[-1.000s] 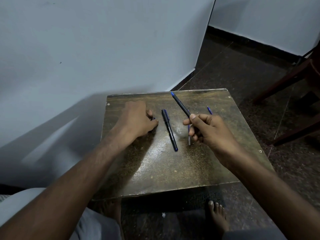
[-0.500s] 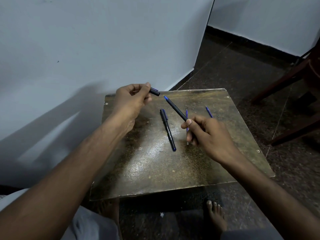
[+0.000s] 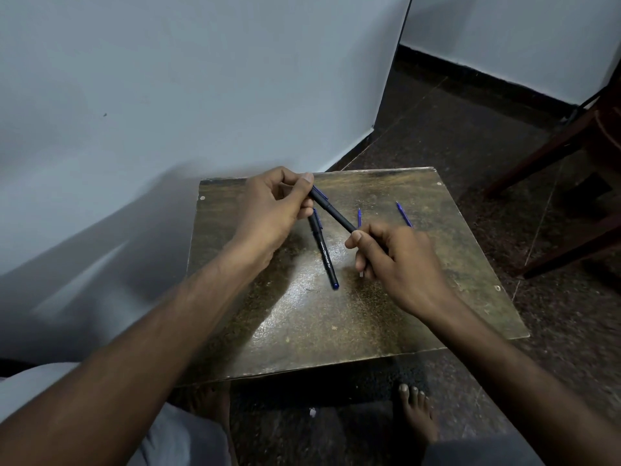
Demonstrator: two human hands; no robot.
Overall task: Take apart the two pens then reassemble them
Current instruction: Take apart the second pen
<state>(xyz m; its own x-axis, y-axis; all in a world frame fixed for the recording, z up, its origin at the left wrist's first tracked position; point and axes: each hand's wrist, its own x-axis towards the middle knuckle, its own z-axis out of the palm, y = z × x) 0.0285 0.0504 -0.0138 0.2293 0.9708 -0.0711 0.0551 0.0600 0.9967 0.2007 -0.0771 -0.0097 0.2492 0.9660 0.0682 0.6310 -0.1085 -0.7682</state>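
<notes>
Over worn table (image 3: 386,324): left hand (image 3: 268,210) pinching cap (image 3: 317,194), right hand (image 3: 400,260) gripping pen (image 3: 336,215); push straight, snug.

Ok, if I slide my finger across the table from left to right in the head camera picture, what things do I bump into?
left hand → pen lying on the table → right hand → blue refill near the far right. The pen held between both hands and the other thin blue refill overlap these, so I leave them out.
</notes>
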